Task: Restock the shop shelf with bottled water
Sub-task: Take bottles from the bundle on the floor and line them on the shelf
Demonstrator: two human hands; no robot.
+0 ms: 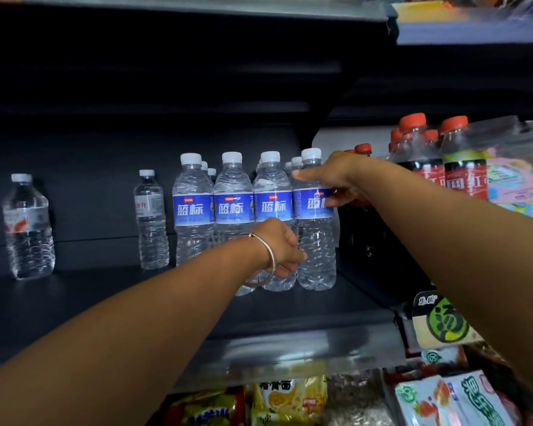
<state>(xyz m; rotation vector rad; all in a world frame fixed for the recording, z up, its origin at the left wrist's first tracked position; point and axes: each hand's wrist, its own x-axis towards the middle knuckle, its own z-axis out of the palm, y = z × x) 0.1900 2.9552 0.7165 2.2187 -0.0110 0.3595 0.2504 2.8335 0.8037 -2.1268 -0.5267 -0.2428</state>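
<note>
You are seating the rightmost blue-label bottle point(316, 238) at frame centre, right hand point(336, 176) gripping its shoulder, left hand point(282, 247) wrapped low; next, release cleanly.

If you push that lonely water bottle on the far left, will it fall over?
The clear plastic bottle with the red-marked label looks full, so it is probably heavy for its size and steady. It is tall and narrow, so a push near the white cap might tip it. Its thin ribbed walls would likely dent when squeezed.

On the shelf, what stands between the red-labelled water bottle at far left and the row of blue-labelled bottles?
In the head view, one small white-labelled bottle stands between the red-labelled bottle and the blue-labelled row; otherwise bare shelf.
</note>
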